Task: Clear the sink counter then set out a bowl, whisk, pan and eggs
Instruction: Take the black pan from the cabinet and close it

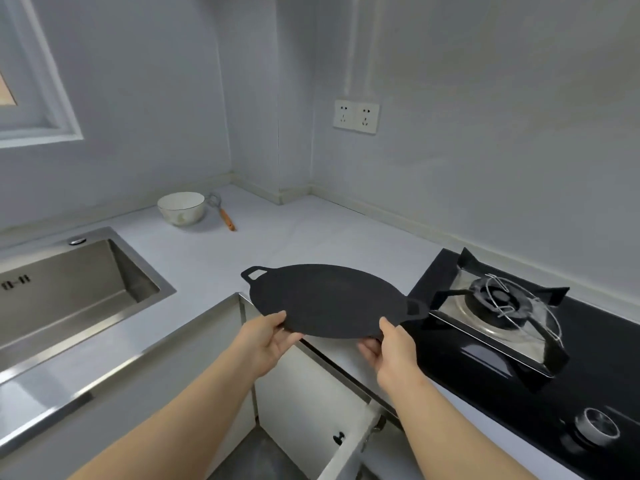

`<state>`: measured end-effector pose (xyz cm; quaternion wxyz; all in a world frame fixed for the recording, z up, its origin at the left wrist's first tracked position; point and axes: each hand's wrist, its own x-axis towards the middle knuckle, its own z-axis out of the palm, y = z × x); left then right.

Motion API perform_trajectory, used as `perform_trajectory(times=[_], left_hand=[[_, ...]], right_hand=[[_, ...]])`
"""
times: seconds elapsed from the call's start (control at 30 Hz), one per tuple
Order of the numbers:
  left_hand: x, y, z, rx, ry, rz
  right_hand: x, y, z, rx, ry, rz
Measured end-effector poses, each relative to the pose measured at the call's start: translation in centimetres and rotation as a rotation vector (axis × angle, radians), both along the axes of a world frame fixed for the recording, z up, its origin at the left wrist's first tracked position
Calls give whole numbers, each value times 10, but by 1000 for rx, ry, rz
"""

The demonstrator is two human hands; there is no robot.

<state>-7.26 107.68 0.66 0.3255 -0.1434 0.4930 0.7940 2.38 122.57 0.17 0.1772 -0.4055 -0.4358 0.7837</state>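
A flat black round pan (329, 297) with two small loop handles hangs level above the counter's inner corner. My left hand (268, 341) grips its near left rim, thumb on top. My right hand (391, 351) grips the near right rim, fingers underneath. A white bowl (180, 207) stands at the back of the counter. Just to its right lies a wire whisk (221, 211) with a wooden handle. No eggs are in view.
A steel sink (69, 289) fills the left. A black gas hob (502, 306) with a burner and a knob (595, 427) sits at the right. Below the pan a white cabinet door (311, 410) stands open. Wall sockets (356, 116) are on the back wall.
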Motion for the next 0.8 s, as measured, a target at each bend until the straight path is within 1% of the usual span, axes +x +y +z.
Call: perform_trajectory(times=[0.37,0.5,0.63,0.8], left_hand=[[-94,14,-32,-51,-36,-33],[-115,20,-45,-62,-27,-49],[-128,39,-50,-83,-33,-58],[-137,75,-49,-120,-83,-89]], right_hand=[[-92,13,-25,-81,-75,-51],[-111,16,-33,-106,-99,-76],[-119,22,-39,-152,-61,-89],[-123,40,-45,-94,-58,-99]])
